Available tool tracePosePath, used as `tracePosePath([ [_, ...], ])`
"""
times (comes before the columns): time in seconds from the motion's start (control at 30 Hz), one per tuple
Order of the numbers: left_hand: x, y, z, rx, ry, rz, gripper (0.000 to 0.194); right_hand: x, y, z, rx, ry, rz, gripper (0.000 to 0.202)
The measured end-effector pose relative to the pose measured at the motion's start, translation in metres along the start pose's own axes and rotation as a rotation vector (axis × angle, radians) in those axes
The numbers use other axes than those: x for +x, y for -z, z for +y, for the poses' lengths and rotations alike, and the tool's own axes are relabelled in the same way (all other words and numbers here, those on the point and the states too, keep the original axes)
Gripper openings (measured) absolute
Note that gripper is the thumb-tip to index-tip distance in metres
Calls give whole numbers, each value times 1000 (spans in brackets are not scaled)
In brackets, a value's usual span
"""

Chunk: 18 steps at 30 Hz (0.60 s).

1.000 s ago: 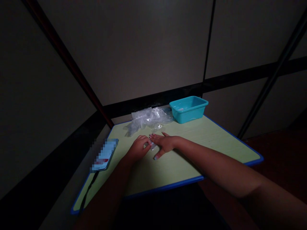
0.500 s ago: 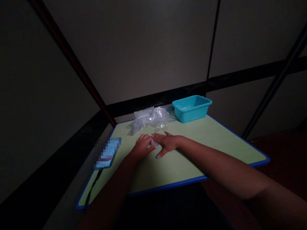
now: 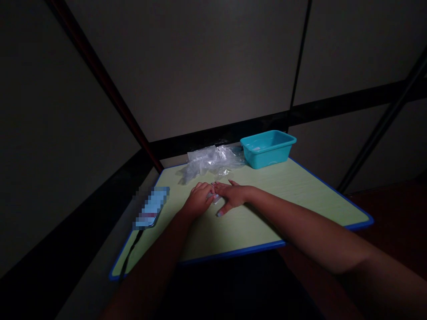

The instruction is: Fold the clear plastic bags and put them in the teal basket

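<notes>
A small piece of clear plastic (image 3: pixel 216 199), seemingly a little bag, lies on the table between my two hands and is partly covered by them. My left hand (image 3: pixel 199 200) is curled at its left edge, thumb and fingers drawn together on it. With fingers stretched and thumb spread, my right hand (image 3: pixel 232 196) lies flat over its right side. Just beyond my fingers, a loose heap of clear plastic bags (image 3: pixel 210 161) rests at the back of the table.
A turquoise plastic basin (image 3: pixel 268 151) stands at the back right of the pale green table (image 3: pixel 300 204), which has a blue edge. A phone-like device (image 3: pixel 153 208), blurred out, lies at the left with a dark strap (image 3: pixel 131 251). Wall panels (image 3: pixel 213 71) rise behind.
My left hand's thumb and fingers have drawn closer together at the plastic's edge, nearer my right fingers. My right hand stays flat in almost the same place. The view has shifted slightly.
</notes>
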<state>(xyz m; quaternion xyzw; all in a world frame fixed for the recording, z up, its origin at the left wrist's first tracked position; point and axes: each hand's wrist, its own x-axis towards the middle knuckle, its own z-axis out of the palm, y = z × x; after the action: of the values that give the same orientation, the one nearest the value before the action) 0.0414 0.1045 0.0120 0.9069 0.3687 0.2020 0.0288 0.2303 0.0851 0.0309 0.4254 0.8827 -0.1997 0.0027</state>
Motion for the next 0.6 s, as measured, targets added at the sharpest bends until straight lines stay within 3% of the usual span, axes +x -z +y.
tracePosePath([
  [0.27,0,0,-6,-29,-26,-30,5,2,-4,7,54,21,49,106],
  [0.43,-1,1,-5,-33,14,-37,12,0,0,17,33,-17,189,62],
  [0.6,-2,2,-4,-21,14,-45,19,1,-1,20,-32,-79,250,57],
])
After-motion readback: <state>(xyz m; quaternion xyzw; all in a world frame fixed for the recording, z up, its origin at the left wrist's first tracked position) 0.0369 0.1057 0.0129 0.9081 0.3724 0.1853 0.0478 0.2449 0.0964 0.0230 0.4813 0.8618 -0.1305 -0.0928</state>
